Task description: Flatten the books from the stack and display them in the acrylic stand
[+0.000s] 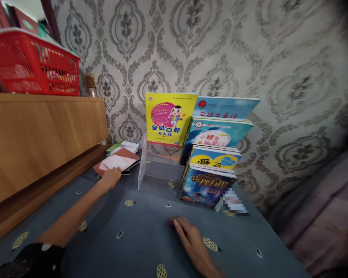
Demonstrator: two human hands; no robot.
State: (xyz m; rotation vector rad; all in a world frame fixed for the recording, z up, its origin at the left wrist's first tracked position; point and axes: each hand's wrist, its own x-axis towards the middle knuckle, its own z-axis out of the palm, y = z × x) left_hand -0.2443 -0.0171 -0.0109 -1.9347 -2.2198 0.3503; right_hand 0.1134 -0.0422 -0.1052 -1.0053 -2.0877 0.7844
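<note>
I'm laying my left hand on the brown booklet, grip unclear. My right hand is resting open. Lifting needs a pinch.

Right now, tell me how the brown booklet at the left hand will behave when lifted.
The brown booklet looks thin, so probably light and floppy. It lies on other thin books, so a push from the left hand may slide it.
</note>
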